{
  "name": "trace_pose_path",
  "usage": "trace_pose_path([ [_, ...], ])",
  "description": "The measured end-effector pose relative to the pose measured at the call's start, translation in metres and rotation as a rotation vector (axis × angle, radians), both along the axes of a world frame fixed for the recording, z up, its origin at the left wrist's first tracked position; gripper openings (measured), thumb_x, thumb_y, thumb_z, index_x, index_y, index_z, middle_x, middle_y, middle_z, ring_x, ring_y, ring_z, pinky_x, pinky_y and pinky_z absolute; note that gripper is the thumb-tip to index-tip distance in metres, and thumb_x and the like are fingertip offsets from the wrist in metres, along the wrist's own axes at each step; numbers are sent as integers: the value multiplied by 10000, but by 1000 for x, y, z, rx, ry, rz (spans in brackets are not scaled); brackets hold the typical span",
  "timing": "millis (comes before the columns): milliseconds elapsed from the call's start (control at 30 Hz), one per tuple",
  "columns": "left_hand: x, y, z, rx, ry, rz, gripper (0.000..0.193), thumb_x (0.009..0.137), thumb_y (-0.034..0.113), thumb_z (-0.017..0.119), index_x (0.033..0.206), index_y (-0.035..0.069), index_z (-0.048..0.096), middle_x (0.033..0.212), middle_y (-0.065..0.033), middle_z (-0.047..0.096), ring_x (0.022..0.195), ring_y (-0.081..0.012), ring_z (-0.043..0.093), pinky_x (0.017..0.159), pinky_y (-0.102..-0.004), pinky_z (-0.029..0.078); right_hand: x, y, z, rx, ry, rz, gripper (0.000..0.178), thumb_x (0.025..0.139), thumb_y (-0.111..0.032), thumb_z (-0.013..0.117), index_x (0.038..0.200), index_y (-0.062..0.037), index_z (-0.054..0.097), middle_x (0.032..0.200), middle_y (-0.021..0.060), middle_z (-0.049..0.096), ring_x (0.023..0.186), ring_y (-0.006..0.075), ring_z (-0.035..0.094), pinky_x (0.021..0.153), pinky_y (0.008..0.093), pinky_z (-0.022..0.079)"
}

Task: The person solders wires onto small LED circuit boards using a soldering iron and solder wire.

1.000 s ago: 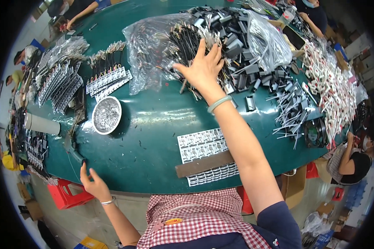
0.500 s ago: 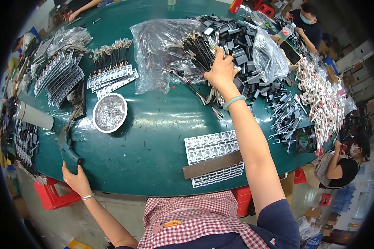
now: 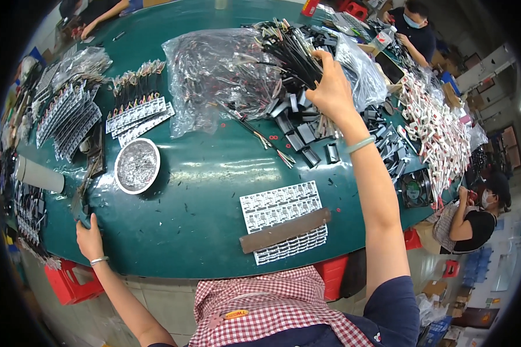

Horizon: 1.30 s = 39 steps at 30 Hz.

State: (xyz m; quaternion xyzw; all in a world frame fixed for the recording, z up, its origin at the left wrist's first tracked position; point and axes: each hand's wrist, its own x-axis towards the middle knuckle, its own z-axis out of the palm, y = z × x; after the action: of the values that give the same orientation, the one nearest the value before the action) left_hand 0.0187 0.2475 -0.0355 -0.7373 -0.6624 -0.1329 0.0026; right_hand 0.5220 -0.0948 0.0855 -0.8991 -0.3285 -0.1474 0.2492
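Observation:
My right hand (image 3: pixel 333 87) is closed around a thick bundle of black wires (image 3: pixel 295 55) with pale, stripped-looking ends. It holds them above a heap of small black plastic housings (image 3: pixel 298 139). At the left edge of the table, my left hand (image 3: pixel 91 238) is wrapped round a teal-handled tool (image 3: pixel 85 215), most of which the fingers hide. A white bowl (image 3: pixel 137 166) of silvery material stands to the right of that hand. Near the front edge lie white circuit board panels (image 3: pixel 281 199), a brown bar (image 3: pixel 285 230) across them.
A clear plastic bag (image 3: pixel 214 81) of wires lies at the back middle. Board panels with wires (image 3: pixel 136 115) and a pale cylinder (image 3: pixel 39 174) are at left. White connectors (image 3: pixel 437 130), a fan (image 3: pixel 415 188) and a phone-like dark slab (image 3: pixel 389 67) lie right. Other people sit around the table.
My right hand has raised the wire bundle and shifted right, uncovering black housings beneath. My left hand has closed on the teal-handled tool it was beside.

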Motion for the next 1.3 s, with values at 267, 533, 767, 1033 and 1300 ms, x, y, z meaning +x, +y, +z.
trace_pose_path([
  [267, -31, 39, -22, -50, -310, -66, 567, 824, 433, 716, 1057, -80, 646, 874, -188, 693, 735, -289, 643, 717, -393, 493, -9, -76, -57, -175, -80, 231, 704, 619, 6, 734, 1261, -170, 505, 1082, 133, 542, 958, 362, 584, 783, 478, 496],
  [533, -24, -68, 6, 201, -1121, -95, 472, 937, 254, 647, 1252, -80, 534, 920, -112, 651, 739, -165, 565, 649, -301, 472, -17, -97, -82, 26, -24, 397, 705, 698, -218, 820, 1326, -131, 511, 1377, 150, 460, 1305, 355, 398, 1082, 452, 330],
  [767, -7, -117, 46, -624, -1918, -439, 426, 996, 97, 515, 1387, -34, 410, 983, -52, 501, 783, -115, 477, 537, -218, 415, -16, -73, -81, 373, -80, 173, 214, 833, -86, 657, 1042, -71, 619, 845, 101, 607, 830, 305, 595, 735, 408, 478],
  [1033, 3, -147, 61, -851, -1905, -523, 329, 956, 45, 533, 1277, -18, 497, 1154, -118, 600, 823, -201, 558, 580, -253, 453, -8, -63, -45, 563, -339, 184, 151, 823, -22, 636, 959, -45, 700, 883, 109, 611, 855, 298, 610, 760, 375, 499],
  [1300, 16, -162, 46, -859, -1830, -552, 421, 988, 92, 504, 1360, -62, 380, 1232, -113, 525, 745, -115, 487, 505, -187, 419, -13, -55, -35, -49, -637, 464, 120, 751, -31, 642, 858, -82, 663, 806, 98, 567, 727, 270, 584, 608, 376, 477],
])
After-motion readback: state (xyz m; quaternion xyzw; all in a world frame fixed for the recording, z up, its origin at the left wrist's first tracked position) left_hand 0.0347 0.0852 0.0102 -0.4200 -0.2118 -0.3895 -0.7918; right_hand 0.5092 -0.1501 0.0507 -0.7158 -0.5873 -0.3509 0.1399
